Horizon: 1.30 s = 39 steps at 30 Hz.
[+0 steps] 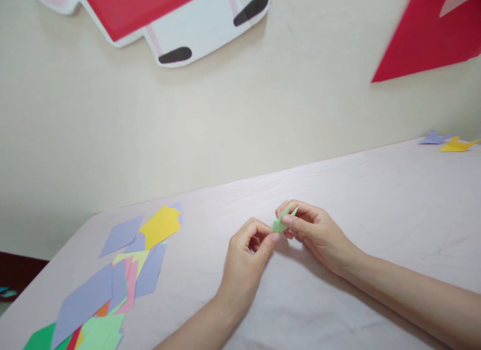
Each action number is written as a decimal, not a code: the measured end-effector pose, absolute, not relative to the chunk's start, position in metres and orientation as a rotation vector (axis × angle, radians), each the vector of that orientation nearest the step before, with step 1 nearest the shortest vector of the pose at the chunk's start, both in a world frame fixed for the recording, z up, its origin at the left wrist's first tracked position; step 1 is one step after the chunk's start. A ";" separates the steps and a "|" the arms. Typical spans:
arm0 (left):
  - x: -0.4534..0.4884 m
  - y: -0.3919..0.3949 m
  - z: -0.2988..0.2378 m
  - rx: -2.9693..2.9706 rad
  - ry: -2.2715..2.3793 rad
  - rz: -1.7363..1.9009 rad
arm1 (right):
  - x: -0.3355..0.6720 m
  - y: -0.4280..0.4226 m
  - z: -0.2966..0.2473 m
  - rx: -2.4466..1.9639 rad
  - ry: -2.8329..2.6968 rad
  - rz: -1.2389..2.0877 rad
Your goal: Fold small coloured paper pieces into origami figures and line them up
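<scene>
A small folded piece of green paper [281,221] is held between both of my hands, just above the pale tabletop [376,204]. My left hand [246,262] is curled, its thumb and forefinger pinching the paper's lower left end. My right hand [315,232] pinches the upper right part, thumb on top and fingers behind. Most of the paper is hidden by my fingers.
A loose pile of coloured paper sheets [124,275], lilac, yellow, pink and green, lies at the table's left. Two folded paper figures, one lilac [433,138] and one yellow [456,145], sit at the far right edge by the wall. Red and white cut-outs [432,39] hang on the wall.
</scene>
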<state>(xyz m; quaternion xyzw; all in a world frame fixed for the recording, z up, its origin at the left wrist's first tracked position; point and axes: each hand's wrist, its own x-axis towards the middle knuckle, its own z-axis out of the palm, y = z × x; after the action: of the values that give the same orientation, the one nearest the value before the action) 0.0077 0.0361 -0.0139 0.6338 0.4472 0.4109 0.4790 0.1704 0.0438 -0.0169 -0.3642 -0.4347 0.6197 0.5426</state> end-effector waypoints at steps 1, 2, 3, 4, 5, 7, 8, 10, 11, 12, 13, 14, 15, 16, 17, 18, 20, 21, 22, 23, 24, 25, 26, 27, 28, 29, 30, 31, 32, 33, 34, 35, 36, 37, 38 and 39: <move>0.008 0.036 -0.015 1.555 1.091 0.984 | 0.170 0.044 -0.015 -0.860 -1.009 1.482; 0.009 0.035 -0.015 1.572 1.096 0.953 | 0.169 0.045 -0.013 -0.857 -0.985 1.489; 0.010 0.035 -0.015 1.596 1.107 0.915 | 0.169 0.045 -0.010 -0.860 -0.956 1.486; 0.011 0.034 -0.015 1.625 1.121 0.880 | 0.169 0.046 -0.008 -0.874 -0.921 1.476; 0.011 0.033 -0.014 1.643 1.127 0.849 | 0.170 0.047 -0.006 -0.890 -0.896 1.457; 0.012 0.032 -0.011 1.623 1.156 0.873 | 0.173 0.049 -0.003 -0.927 -0.889 1.407; 0.012 0.032 -0.009 1.589 1.189 0.934 | 0.174 0.050 -0.002 -0.946 -0.909 1.400; 0.013 0.032 -0.006 1.533 1.225 1.067 | 0.176 0.050 -0.003 -0.965 -0.998 1.364; 0.013 0.032 -0.004 1.515 1.218 1.128 | 0.176 0.050 -0.004 -0.975 -1.051 1.345; 0.014 0.032 -0.004 1.500 1.197 1.172 | 0.176 0.049 -0.005 -0.984 -1.100 1.326; 0.015 0.033 -0.003 1.486 1.170 1.208 | 0.175 0.048 -0.006 -0.990 -1.139 1.315; 0.016 0.033 -0.003 1.469 1.149 1.232 | 0.174 0.047 -0.006 -0.989 -1.162 1.312; 0.017 0.033 -0.004 1.459 1.133 1.240 | 0.173 0.046 -0.007 -0.983 -1.174 1.315; 0.018 0.033 -0.005 1.456 1.122 1.238 | 0.172 0.045 -0.008 -0.975 -1.179 1.316; 0.019 0.033 -0.006 1.459 1.117 1.229 | 0.172 0.044 -0.009 -0.969 -1.182 1.314; 0.019 0.033 -0.007 1.471 1.110 1.218 | 0.171 0.043 -0.010 -0.967 -1.190 1.307; 0.018 0.033 -0.009 1.508 1.103 1.210 | 0.171 0.042 -0.011 -0.970 -1.215 1.281; 0.018 0.033 -0.009 1.526 1.102 1.218 | 0.171 0.042 -0.012 -0.972 -1.228 1.274; 0.017 0.033 -0.010 1.541 1.100 1.230 | 0.171 0.042 -0.012 -0.973 -1.241 1.268; 0.016 0.032 -0.010 1.552 1.096 1.240 | 0.172 0.041 -0.012 -0.978 -1.257 1.258; 0.015 0.032 -0.010 1.557 1.092 1.248 | 0.173 0.041 -0.011 -0.990 -1.278 1.238; 0.015 0.032 -0.010 1.557 1.087 1.254 | 0.173 0.041 -0.011 -1.005 -1.308 1.203; 0.015 0.032 -0.009 1.554 1.082 1.255 | 0.174 0.040 -0.010 -1.022 -1.344 1.158; 0.015 0.032 -0.009 1.552 1.079 1.254 | 0.175 0.040 -0.010 -1.035 -1.385 1.106; 0.016 0.032 -0.009 1.550 1.073 1.250 | 0.175 0.040 -0.009 -1.042 -1.424 1.058; 0.016 0.032 -0.009 1.547 1.067 1.246 | 0.175 0.041 -0.008 -1.042 -1.460 1.019; 0.017 0.032 -0.009 1.543 1.059 1.244 | 0.176 0.041 -0.008 -1.036 -1.489 0.989; 0.017 0.032 -0.010 1.535 1.053 1.242 | 0.176 0.041 -0.008 -1.027 -1.512 0.966; 0.017 0.032 -0.010 1.527 1.047 1.240 | 0.176 0.041 -0.007 -1.017 -1.531 0.945; 0.018 0.032 -0.010 1.519 1.044 1.239 | 0.176 0.042 -0.007 -1.006 -1.545 0.923; 0.018 0.032 -0.010 1.512 1.045 1.237 | 0.177 0.042 -0.007 -0.995 -1.558 0.901; 0.018 0.032 -0.010 1.504 1.047 1.233 | 0.177 0.042 -0.007 -0.983 -1.571 0.879; 0.018 0.032 -0.010 1.498 1.050 1.229 | 0.177 0.042 -0.007 -0.974 -1.585 0.858; 0.017 0.032 -0.010 1.492 1.053 1.222 | 0.178 0.042 -0.007 -0.966 -1.604 0.837; 0.017 0.032 -0.010 1.488 1.056 1.213 | 0.178 0.042 -0.006 -0.958 -1.628 0.810; 0.017 0.032 -0.010 1.484 1.059 1.201 | 0.179 0.042 -0.006 -0.951 -1.657 0.775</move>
<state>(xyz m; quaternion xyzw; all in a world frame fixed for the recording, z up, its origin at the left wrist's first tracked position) 0.0166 0.0322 -0.0098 0.6032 0.4305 0.4880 0.4612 0.1790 0.0419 -0.0062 -0.3955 -0.6893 0.3225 0.5143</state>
